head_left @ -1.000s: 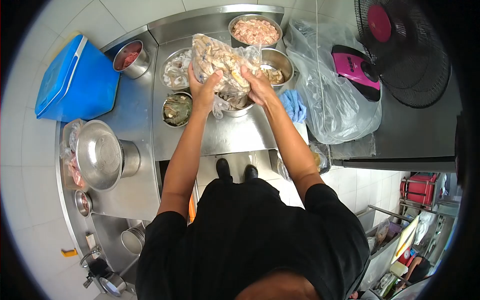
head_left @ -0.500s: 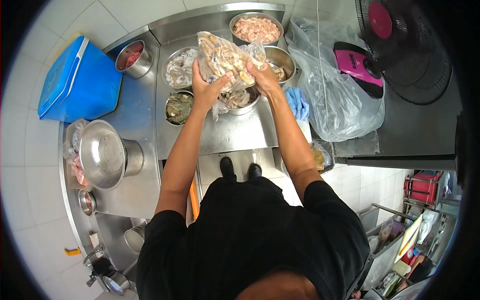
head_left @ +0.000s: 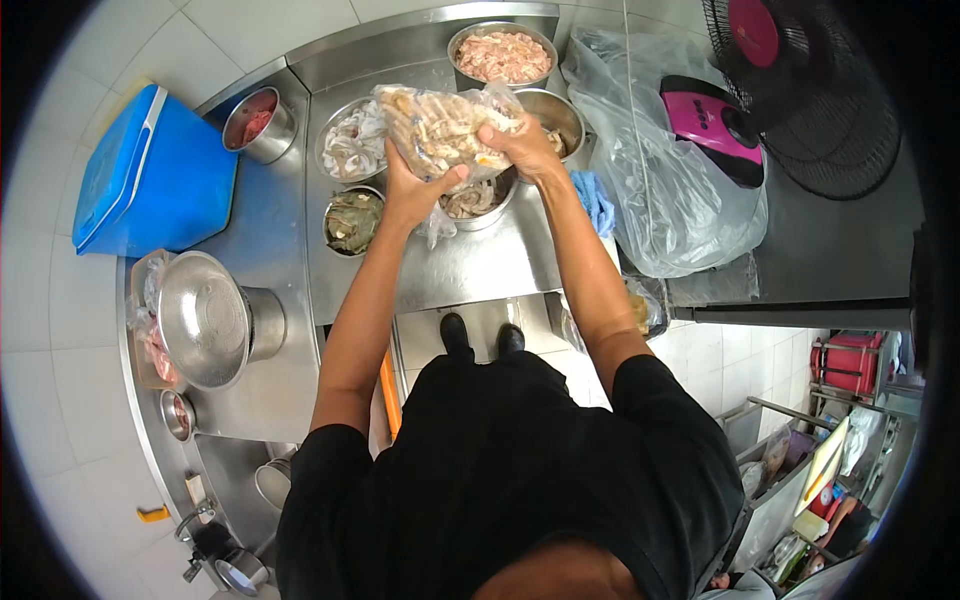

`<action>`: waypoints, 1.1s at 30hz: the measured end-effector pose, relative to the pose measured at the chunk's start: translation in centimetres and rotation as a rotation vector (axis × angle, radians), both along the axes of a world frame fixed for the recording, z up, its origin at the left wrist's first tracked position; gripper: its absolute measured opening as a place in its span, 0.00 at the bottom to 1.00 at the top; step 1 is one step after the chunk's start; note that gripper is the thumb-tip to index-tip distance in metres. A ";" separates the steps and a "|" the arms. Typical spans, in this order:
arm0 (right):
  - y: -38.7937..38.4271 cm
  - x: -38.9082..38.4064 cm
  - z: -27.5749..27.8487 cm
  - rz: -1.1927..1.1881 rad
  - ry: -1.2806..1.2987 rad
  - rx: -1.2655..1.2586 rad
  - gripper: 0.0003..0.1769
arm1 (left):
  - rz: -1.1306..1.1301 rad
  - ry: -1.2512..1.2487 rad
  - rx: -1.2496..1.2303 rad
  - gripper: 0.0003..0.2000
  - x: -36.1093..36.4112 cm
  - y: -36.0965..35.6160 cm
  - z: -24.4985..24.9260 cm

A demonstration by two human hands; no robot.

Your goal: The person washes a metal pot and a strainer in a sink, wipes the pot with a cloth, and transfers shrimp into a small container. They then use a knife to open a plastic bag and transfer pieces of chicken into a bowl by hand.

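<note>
A clear plastic bag of pale food pieces (head_left: 430, 125) is held above several metal bowls. My left hand (head_left: 415, 190) grips its lower left side, and my right hand (head_left: 525, 148) grips its right side with the thumb on top. Beneath the bag is a bowl of greyish pieces (head_left: 470, 203), partly hidden. To the left are a bowl of whitish seafood (head_left: 352, 145) and a bowl of dark green shellfish (head_left: 352, 220). Behind stands a bowl of pink meat (head_left: 503, 57). Another bowl (head_left: 565, 115) is partly covered on the right.
On the left are a blue cooler (head_left: 155, 180), a metal pot of red meat (head_left: 262, 125) and a colander (head_left: 203, 318). A blue cloth (head_left: 593, 203), a plastic sheet (head_left: 660, 190) and a pink-and-black fan (head_left: 712, 130) lie right. A co-worker's arm (head_left: 838, 528) shows at lower right.
The bag has tilted and shifted slightly left in my hands, its contents lying more sideways. The camera view has shifted slightly. Both hands keep their hold.
</note>
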State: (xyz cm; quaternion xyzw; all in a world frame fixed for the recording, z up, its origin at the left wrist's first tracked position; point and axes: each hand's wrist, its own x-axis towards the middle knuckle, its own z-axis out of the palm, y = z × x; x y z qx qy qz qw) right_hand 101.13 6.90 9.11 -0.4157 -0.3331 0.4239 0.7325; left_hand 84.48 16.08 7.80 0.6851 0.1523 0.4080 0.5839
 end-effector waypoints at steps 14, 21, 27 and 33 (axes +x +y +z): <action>0.5 -0.2 -0.9 0.016 0.091 0.005 0.38 | 0.095 0.222 0.011 0.45 -0.7 0.1 1.6; 0.4 -0.6 0.1 0.057 -0.050 -0.076 0.37 | -0.034 0.100 0.034 0.54 -0.1 0.2 1.4; 0.5 0.0 -0.2 0.031 -0.086 -0.045 0.42 | -0.001 0.114 0.022 0.50 -0.3 -0.9 2.7; 0.3 0.8 -0.3 0.035 -0.041 -0.022 0.44 | 0.002 0.302 0.035 0.47 -0.6 0.1 2.8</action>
